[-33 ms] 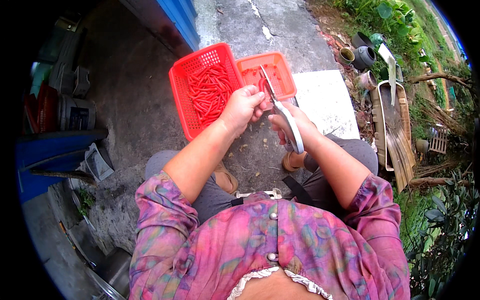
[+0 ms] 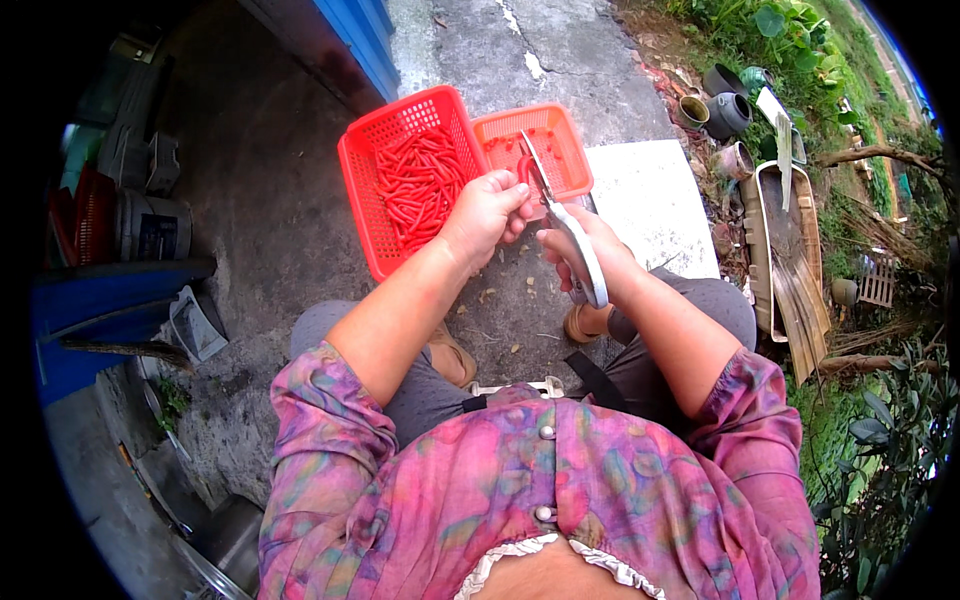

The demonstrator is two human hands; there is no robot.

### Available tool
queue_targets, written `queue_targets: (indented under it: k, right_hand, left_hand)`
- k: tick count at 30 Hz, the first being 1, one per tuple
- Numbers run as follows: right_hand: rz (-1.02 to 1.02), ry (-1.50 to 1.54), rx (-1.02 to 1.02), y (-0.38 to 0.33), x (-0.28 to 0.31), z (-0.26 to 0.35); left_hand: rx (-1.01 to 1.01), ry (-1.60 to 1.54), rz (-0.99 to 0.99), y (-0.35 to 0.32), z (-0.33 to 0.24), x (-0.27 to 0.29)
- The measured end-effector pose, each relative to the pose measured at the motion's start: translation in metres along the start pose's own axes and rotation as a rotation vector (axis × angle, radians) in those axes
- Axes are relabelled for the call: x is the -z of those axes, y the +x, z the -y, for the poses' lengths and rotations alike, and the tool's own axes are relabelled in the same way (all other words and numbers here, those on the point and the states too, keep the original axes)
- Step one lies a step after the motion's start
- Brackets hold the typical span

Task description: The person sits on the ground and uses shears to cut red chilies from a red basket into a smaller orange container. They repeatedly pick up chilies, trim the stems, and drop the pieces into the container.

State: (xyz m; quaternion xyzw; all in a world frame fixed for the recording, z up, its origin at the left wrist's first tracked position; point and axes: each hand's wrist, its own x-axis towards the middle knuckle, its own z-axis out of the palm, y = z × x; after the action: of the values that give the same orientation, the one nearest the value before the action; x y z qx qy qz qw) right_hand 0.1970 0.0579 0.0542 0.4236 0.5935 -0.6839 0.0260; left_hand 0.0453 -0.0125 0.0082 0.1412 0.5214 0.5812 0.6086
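— Red chilli pepper, slim and short: where?
— Pinched in left hand fingertips, over the small orange plastic basket, between open blades of grey-handled metal scissors.
— Right hand?
— Closed round the handles. Pepper mostly hidden by fingers; stem end hard to make out

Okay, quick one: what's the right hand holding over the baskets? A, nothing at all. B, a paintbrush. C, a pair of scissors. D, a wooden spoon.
C: the right hand grips scissors with pale handles, blades pointing toward the smaller orange basket, while the left hand holds a red chili at the blades.
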Motion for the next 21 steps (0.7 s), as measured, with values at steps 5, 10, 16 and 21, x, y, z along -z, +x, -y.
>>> queue_targets:
  k: [5, 10, 16, 21]
  right_hand:
    - [0.037, -0.046, -0.027, 0.003, 0.006, -0.003]
    - [-0.018, -0.054, 0.011, 0.006, 0.004, -0.007]
    - [0.000, -0.057, 0.050, 0.006, 0.004, -0.009]
    - [0.002, -0.043, 0.005, 0.007, 0.005, -0.012]
  left_hand:
    - [0.017, 0.020, -0.028, 0.003, -0.001, 0.005]
    - [-0.002, 0.035, -0.081, 0.007, -0.002, 0.009]
    - [0.003, 0.144, -0.013, 0.005, -0.004, 0.008]
    - [0.003, 0.190, -0.065, 0.005, -0.007, 0.008]
